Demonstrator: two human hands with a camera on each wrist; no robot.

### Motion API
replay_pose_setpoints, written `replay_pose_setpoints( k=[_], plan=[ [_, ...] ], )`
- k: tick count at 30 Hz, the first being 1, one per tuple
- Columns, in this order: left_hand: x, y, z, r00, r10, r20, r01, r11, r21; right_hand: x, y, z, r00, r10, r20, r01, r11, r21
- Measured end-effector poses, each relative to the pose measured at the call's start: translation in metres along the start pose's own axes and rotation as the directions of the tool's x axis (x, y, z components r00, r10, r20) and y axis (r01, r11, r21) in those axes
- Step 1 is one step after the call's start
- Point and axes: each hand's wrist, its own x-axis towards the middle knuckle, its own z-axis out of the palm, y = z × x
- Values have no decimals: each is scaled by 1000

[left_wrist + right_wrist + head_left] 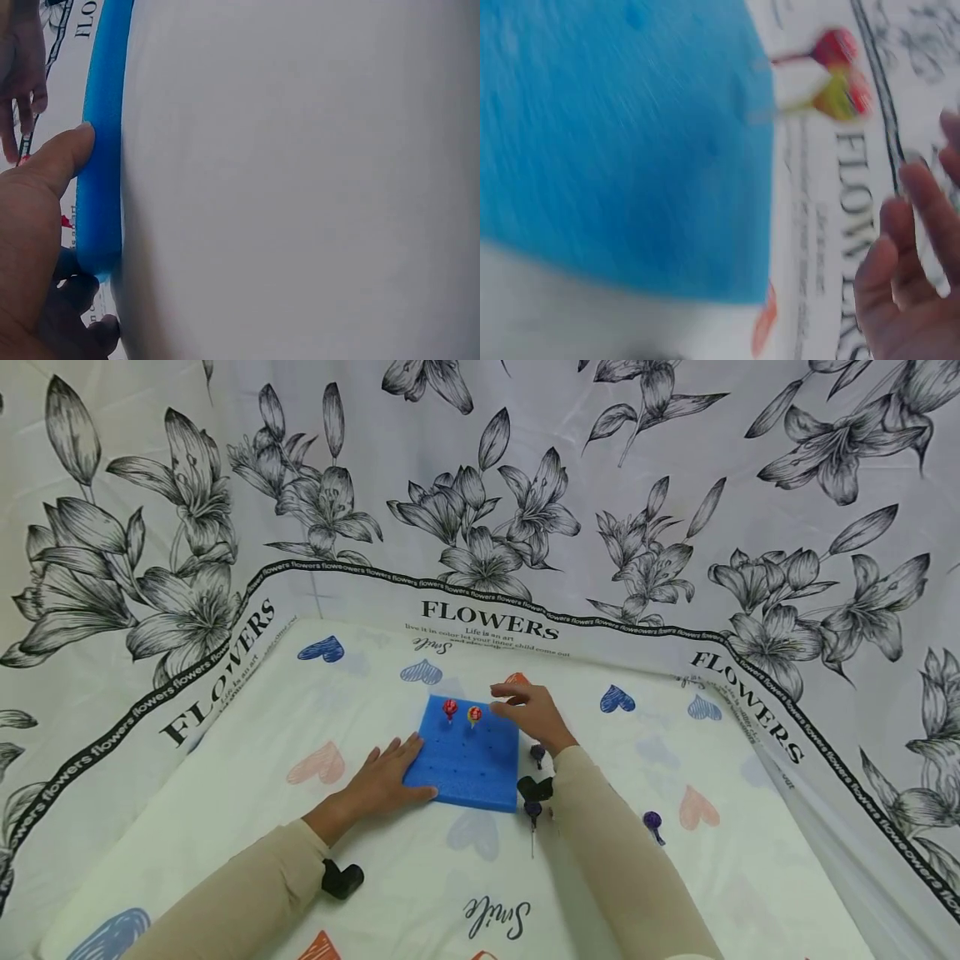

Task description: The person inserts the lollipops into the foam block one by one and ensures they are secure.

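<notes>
A blue foam block (465, 772) with small holes lies flat on the cloth. Two lollipops stand upright near its far edge: a red one (450, 708) and a yellow-and-red one (474, 716). My left hand (381, 781) rests against the block's near left corner, thumb along the front side and fingers at the left side; in the left wrist view its thumb (75, 146) presses the foam. Above the block's far right corner, my right hand (528, 712) is raised with loosely bent, spread fingers and holds nothing. In the right wrist view that hand is right of both lollipops.
Dark purple lollipops lie to the right of the block: one (537, 754) by the right wrist, one (532, 812) near the front corner, another (652, 821) beyond the right forearm. A white cloth with printed hearts covers the surface; a floral curtain (480, 527) hangs behind.
</notes>
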Motion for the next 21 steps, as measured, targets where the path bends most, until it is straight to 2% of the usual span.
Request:
replay_pose_setpoints(
  k=[5,9,17,21],
  plan=[
    [-1,1,0,1000,4,-7,-4,1000,-1,-6,10,-34,998,11,56,-20,986,164],
    [0,2,-1,1000,1,-5,-1,1000,-4,-13,23,-55,998,20,68,-33,979,203],
    [0,2,-1,1000,3,-1,-3,1000,-4,-28,45,-76,995,86,52,-93,985,146],
    [0,2,-1,1000,13,-6,-13,1000,-6,-32,56,-81,987,157,41,-160,984,77]
  ],
)
